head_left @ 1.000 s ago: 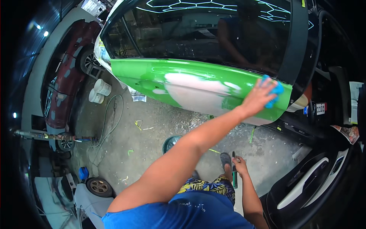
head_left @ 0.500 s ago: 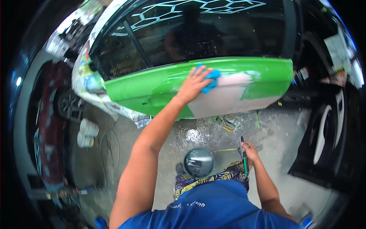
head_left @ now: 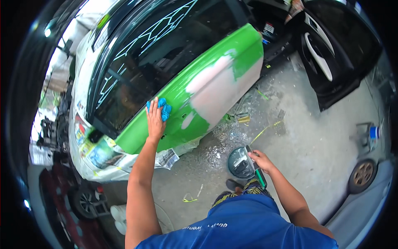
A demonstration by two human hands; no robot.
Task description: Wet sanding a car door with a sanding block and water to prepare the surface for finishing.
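The green car door (head_left: 244, 43) runs diagonally ahead of me, with a pale pinkish patch (head_left: 209, 93) across its middle. My left hand (head_left: 155, 124) presses a crumpled blue cloth (head_left: 166, 111) onto the green paint just below the dark window, fingers laid over the cloth. Low on the right, my right hand (head_left: 261, 160) grips a long narrow tool (head_left: 260, 177) with a dark body and a green end; its exact kind is unclear. Below the tool, a dark round bucket (head_left: 231, 162) stands by my feet, partly covered by the tool and hand.
Newspaper masking (head_left: 101, 153) covers the car body at left. A detached black door (head_left: 317, 62) stands at right. White buckets (head_left: 119, 213) sit near a dark red car (head_left: 56, 195). A grey-blue car (head_left: 373, 207) is at lower right. Yellow strips (head_left: 262, 132) lie on the wet floor.
My view has turned. The left hand has moved left along the door with the blue cloth, off the pale patch's edge. My right hand has brought the tool over beside the bucket.
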